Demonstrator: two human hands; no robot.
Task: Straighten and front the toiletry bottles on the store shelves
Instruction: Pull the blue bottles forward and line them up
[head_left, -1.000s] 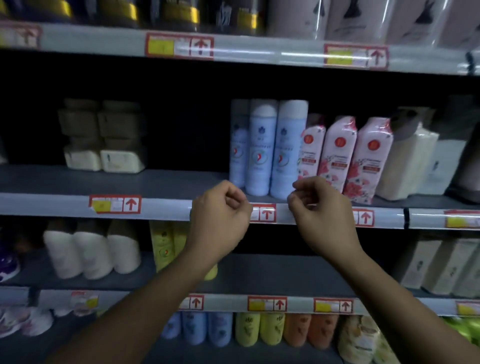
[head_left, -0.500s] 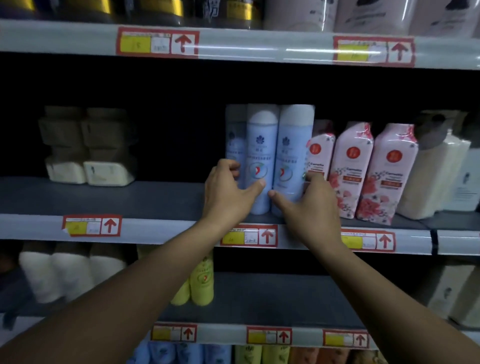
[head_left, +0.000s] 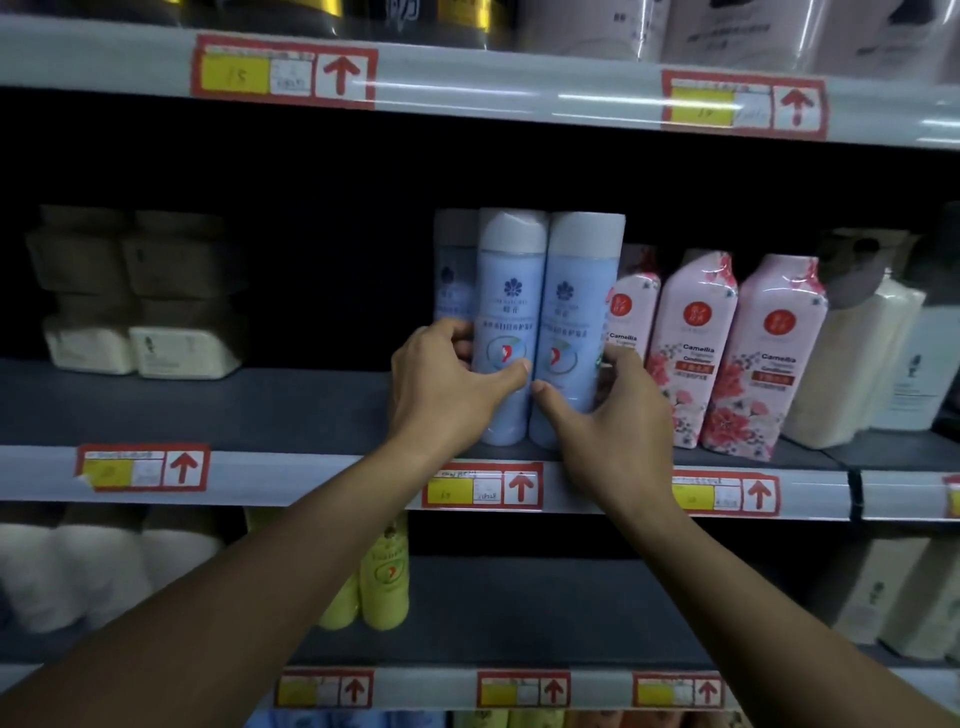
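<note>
Two tall pale-blue bottles with white caps stand side by side at the front of the middle shelf. My left hand grips the left blue bottle, fingers round its left side and thumb across its front. My right hand grips the right blue bottle, thumb at its lower front and fingers between it and the pink bottles. A third blue bottle stands behind, at the left. Three pink Camellia bottles stand to the right.
Cream box-shaped bottles sit far left on the same shelf, white bottles at far right. The shelf edge carries red-framed price tags. Yellow bottles stand on the shelf below. More bottles line the top shelf.
Both hands rose from the shelf edge to the blue bottles and closed round them, one bottle each. The view has moved closer to the shelf.
</note>
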